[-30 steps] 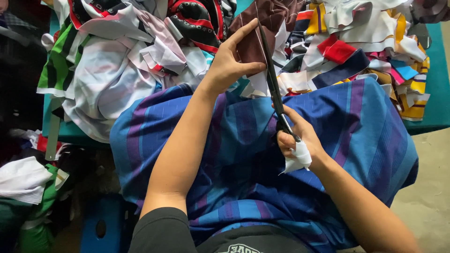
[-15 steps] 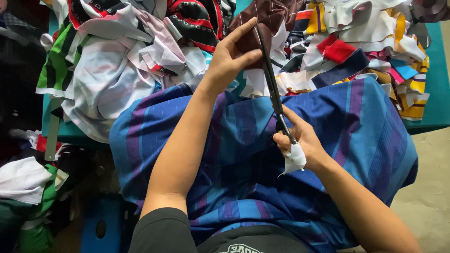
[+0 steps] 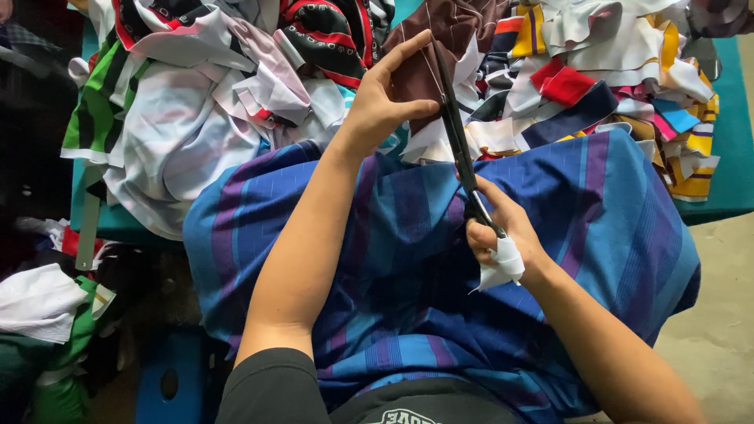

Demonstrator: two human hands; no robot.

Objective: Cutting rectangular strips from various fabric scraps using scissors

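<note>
Right hand [image 3: 503, 235], grip closed on long dark steel scissors [image 3: 455, 129], blades pointing away. Left hand [image 3: 385, 102] pinches the brown striped fabric piece [image 3: 455, 31] at the blade tips, above the blue striped cloth [image 3: 597, 204].

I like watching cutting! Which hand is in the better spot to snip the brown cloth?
Probably the right hand: its grip is on the scissors, whose blades reach the brown cloth. The left hand is pinching that cloth up.

A teal table [image 3: 734, 149] carries heaped, many-coloured fabric scraps [image 3: 236, 86].
</note>
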